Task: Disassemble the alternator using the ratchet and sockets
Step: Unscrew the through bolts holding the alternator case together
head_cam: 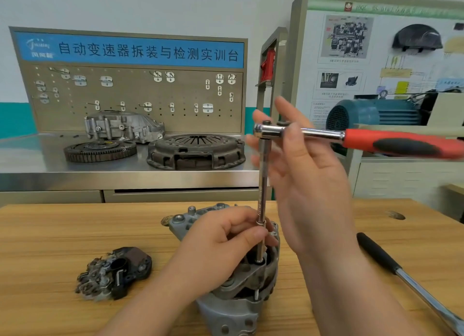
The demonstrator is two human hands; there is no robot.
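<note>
The alternator stood on end at the near edge of the table, its two case halves still joined. That suggested the job was only partly done. A dirty rectifier block already lay loose on the table to its left, while the case bolts looked still to come out. The left hand rested on top of the alternator, fingers and thumb curled round the lower end of the extension, steadying it upright on a fastener. A black-handled bar lay unused to the right. Higher up, the right hand was spread open, its straight fingers against the neck of the ratchet without closing on it. Beyond, a flywheel and clutch cover sat on the bench.
</note>
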